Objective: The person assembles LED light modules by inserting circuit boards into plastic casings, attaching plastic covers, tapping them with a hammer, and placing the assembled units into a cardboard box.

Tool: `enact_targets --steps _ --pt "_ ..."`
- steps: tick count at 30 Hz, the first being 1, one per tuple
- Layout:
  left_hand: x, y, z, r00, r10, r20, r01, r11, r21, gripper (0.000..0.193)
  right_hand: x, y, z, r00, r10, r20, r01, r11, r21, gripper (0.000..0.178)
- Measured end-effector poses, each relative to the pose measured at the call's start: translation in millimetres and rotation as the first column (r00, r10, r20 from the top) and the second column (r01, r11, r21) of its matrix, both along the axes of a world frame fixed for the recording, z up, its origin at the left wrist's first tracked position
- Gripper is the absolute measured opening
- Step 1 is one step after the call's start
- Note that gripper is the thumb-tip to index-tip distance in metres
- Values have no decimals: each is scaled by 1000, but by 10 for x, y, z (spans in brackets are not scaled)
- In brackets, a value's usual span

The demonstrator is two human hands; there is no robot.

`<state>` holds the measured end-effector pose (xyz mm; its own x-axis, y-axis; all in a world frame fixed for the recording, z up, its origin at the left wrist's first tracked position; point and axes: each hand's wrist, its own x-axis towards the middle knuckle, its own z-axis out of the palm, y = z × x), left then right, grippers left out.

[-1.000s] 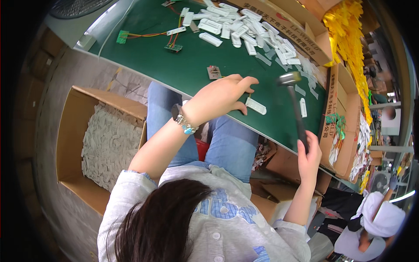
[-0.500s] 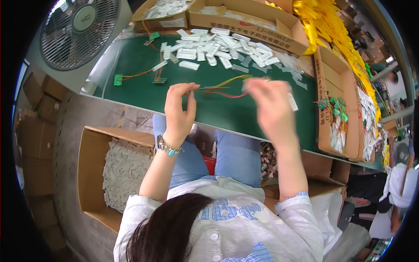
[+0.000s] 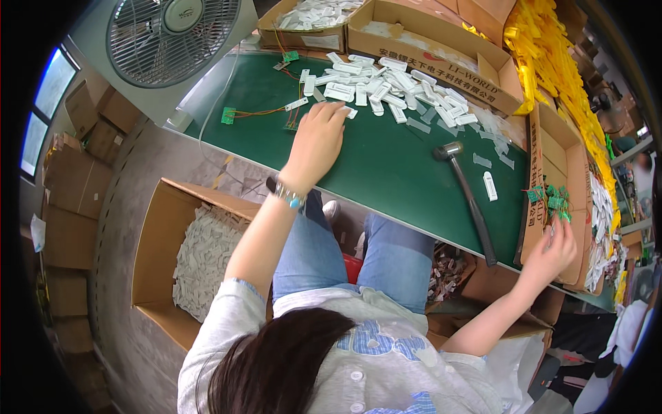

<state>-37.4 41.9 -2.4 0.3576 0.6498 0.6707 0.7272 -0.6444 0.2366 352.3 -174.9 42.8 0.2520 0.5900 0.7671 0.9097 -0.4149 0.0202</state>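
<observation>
My left hand [image 3: 321,141] reaches over the table's left half, back upward, its fingers together and curled down at the tips. A small white plastic case piece [image 3: 351,112] shows at those fingertips. At the far right, my right hand [image 3: 554,250] is in the long cardboard box [image 3: 529,228], fingers a little apart. Its fingertips are at a bundle of green circuit boards [image 3: 556,200] with thin wires. Between my hands a black-handled hammer [image 3: 469,200] lies on the green table [image 3: 393,165]. One white case [image 3: 489,186] lies to the hammer's right.
White cases [image 3: 379,83] are heaped at the back, with clear plastic strips [image 3: 483,160] beside them. Wired green boards [image 3: 228,115] lie at the left. A fan [image 3: 176,41] stands beyond. Below left is an open carton [image 3: 155,262] of pale pieces.
My hands have parted from the coloured wires they had between them. The left moved up to the white pieces; the right moved far right into the box. The hammer now shows.
</observation>
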Motion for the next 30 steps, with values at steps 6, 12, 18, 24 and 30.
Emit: enact_targets --steps 6,12,18,24,30 --pt "20 60 -30 943 59 -327 -75 996 -39 24 -617 587 29 837 489 -246 -528 840 -128 20" --pt "234 -567 -11 974 -119 -194 97 988 -120 20 -743 1464 103 671 619 -408 -736 620 -271 15" --pt "257 -552 -183 980 -167 110 181 975 -131 14 -738 2447 -139 808 411 -421 -579 687 -440 14" --pt "268 -546 -190 971 -199 135 216 968 -128 10 -722 2619 -312 869 406 -285 -495 735 -464 16" --pt "217 -603 -155 934 -216 285 281 937 -209 15 -1517 1805 -19 541 702 -464 -841 430 -330 27"
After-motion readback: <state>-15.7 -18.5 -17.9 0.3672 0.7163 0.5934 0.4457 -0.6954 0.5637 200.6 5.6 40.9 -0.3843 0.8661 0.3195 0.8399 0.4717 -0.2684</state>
